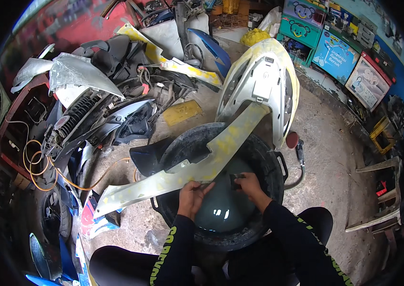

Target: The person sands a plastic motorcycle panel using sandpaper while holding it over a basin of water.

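A long, curved motorcycle body panel [178, 177], pale grey-green with yellow patches, lies slantwise across a round black tub [271, 209]. Cloudy water [233, 205] stands in the tub. At the panel's near edge is my left hand [193, 199], its fingers closed on that edge and partly hidden. My right hand [250, 187] pinches a small dark piece of sandpaper [235, 182] over the water, apart from the panel. Both forearms are in dark sleeves with bright green lettering.
Beyond the tub stands a silver-white fairing [261, 83]. A round-headed sander [293, 140] with a hose lies at the tub's right. Motorcycle parts [92, 95] and an orange hose [51, 167] crowd the left. A wooden frame [378, 190] stands at the right.
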The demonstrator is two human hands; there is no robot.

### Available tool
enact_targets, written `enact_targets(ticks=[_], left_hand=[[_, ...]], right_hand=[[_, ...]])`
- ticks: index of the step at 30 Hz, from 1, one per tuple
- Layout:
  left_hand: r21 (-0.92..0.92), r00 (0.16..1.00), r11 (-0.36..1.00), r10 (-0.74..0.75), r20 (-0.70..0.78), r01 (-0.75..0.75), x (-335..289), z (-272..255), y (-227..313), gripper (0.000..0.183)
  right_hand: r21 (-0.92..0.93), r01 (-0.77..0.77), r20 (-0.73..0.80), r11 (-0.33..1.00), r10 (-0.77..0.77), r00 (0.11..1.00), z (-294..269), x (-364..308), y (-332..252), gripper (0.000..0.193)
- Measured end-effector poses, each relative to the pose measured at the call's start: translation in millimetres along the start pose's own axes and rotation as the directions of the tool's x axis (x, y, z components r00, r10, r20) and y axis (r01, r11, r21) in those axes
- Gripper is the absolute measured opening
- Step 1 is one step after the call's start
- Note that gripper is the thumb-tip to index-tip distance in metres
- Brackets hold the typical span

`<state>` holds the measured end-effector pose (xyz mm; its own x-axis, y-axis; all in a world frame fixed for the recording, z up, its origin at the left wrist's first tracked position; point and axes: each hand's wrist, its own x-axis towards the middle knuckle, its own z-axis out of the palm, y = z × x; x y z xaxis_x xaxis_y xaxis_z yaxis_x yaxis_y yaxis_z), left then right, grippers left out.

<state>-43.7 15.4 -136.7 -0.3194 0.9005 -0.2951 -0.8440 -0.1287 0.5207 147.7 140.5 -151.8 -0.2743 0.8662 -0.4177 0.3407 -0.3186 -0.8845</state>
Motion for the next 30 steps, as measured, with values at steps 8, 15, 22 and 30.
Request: enact_targets(ticks=[8,15,22,30], left_hand=[[-0.105,0.995,0.994,0.011,-0.098,-0.022,1,-36,-2,0.035],[-0.27,0.983,0.946,-0.163,0.089,0.181,27,37,-58,0.038],[0.07,0.979,0.992,0.111,-0.17,-0.101,7,-14,-26,0.038],[0.321,0.918,0.945,0.184,-0.351,-0.067,14,13,-40,0.033]], right_hand=[[0.109,-0.263,0.095,0.959,0.254,0.963,16,26,61,0.031],[0.415,-0.313,-0.079,0.854,0.377,0.923,-154,132,224,0.026],[0.274,-0.139,0.435,0.952,0.007,0.901,25,-11,-72,0.024],[-0.282,0.839,0.444,0.465,-0.712,0.544,37,-70,-109,0.026]])
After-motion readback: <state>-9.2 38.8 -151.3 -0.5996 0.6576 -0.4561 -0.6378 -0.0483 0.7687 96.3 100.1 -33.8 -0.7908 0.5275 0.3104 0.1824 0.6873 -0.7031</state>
